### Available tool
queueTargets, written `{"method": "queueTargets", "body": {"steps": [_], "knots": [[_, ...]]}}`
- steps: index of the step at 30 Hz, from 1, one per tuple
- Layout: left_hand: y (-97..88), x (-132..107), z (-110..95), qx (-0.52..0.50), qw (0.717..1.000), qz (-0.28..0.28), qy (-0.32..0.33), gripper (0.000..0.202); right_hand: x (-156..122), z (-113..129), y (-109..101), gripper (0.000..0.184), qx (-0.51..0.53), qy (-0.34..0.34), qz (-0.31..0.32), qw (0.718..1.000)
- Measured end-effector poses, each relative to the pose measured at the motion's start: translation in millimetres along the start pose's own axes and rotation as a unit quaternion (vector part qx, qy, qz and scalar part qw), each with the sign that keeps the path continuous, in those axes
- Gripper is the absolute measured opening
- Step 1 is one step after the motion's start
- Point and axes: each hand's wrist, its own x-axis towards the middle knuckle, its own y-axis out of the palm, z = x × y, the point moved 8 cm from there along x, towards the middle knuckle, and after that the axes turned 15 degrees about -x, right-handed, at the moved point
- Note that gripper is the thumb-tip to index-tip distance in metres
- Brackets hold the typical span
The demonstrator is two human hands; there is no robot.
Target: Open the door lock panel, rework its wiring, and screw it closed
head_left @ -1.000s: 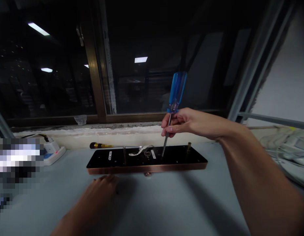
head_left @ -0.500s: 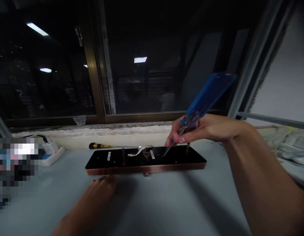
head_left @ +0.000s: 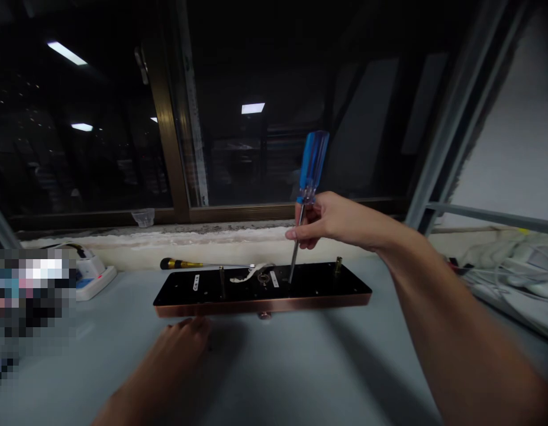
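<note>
My right hand (head_left: 316, 222) grips a screwdriver (head_left: 313, 163) by its shank, just below the clear blue handle. The tool stands almost upright, its tip on the black top of a long copper-rimmed plate (head_left: 309, 284). Two brass posts and a white wire (head_left: 252, 273) rise from this plate, and small labels are stuck on it. Below its front edge, on the left, my left hand (head_left: 183, 346) rests with curled fingers; their inner side is hidden. A round copper-coloured knob (head_left: 264, 315) pokes out under the front edge.
Behind the plate lies a second screwdriver (head_left: 180, 264) with a yellow and black handle. A white power strip (head_left: 96, 281) sits at left, tangled white cables (head_left: 518, 266) at right. A clear plastic cup (head_left: 143, 217) stands on the window sill. The table (head_left: 274, 373) is pale blue-grey.
The screwdriver has swung from leaning right to nearly upright. My right hand has moved slightly left and up, and the tip a little left. My left hand has stayed in place.
</note>
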Motion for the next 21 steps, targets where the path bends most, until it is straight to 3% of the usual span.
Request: {"method": "queueTargets", "body": {"steps": [6, 14, 21], "knots": [[-2.5, 0.3, -3.6, 0.006, 1.000, 0.014, -0.007, 0.032, 5.9, -8.6, 2.2, 0.026, 0.050, 0.018, -0.013, 0.998], [-4.5, -1.7, -6.2, -0.009, 1.000, -0.002, 0.005, 0.031, -8.3, -6.1, 1.4, 0.015, 0.098, -0.042, 0.067, 0.992], [-8.9, 0.0, -13.1, 0.027, 1.000, 0.014, 0.003, 0.039, 7.9, -13.2, -3.0, 0.028, -0.034, 0.021, -0.038, 0.999]]}}
